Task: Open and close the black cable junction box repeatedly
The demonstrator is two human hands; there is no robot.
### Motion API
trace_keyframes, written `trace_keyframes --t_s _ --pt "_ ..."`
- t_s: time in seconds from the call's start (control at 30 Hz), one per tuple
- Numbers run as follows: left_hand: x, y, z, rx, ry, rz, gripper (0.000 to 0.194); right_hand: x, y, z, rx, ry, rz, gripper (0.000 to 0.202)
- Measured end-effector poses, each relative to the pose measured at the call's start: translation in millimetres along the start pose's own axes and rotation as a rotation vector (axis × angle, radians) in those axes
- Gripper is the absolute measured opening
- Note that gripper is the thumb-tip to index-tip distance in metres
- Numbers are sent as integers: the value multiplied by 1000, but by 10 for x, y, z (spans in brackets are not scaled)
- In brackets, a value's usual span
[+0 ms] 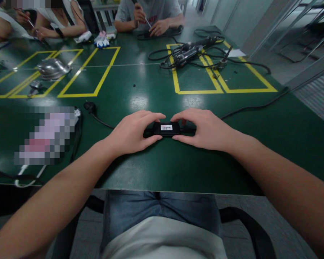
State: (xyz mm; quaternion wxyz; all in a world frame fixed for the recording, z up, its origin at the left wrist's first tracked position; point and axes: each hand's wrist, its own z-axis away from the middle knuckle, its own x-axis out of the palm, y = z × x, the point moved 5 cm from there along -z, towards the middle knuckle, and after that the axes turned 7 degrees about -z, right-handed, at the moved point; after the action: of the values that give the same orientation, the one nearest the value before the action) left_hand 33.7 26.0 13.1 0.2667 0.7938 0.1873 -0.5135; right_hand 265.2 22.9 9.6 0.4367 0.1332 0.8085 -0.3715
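A small black inline cable box (158, 128) with a white printed label (166, 127) lies on the green table in front of me. My left hand (135, 130) curves around its left end, thumb along the near edge and index finger at the far edge. From the other side my right hand (205, 127) grips the right end in the same way. A black cable (248, 108) runs out past my right hand toward the table's right edge. To the left, a cord ends in a black plug (90, 107). Parts of the box's ends are hidden by my fingers.
Left of me lies a blurred-out flat object (47, 135) with a white cable. Yellow tape frames hold a shiny metal bowl-like part (52, 68) and, at right, corded black tools (189, 54). Gloves (102, 39) lie farther back. People work across the table.
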Motion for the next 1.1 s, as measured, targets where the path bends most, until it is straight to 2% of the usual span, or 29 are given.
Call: trace_keyframes --t_s 0.13,0.33,1.1 --pt "10 20 -6 9 4 32 45 10 14 1 10 -4 18 47" --pt "4 29 -13 -4 -3 26 38 12 21 -11 20 -39 14 38" --pt "13 35 -30 -22 -50 28 37 36 11 -6 30 -28 -14 38"
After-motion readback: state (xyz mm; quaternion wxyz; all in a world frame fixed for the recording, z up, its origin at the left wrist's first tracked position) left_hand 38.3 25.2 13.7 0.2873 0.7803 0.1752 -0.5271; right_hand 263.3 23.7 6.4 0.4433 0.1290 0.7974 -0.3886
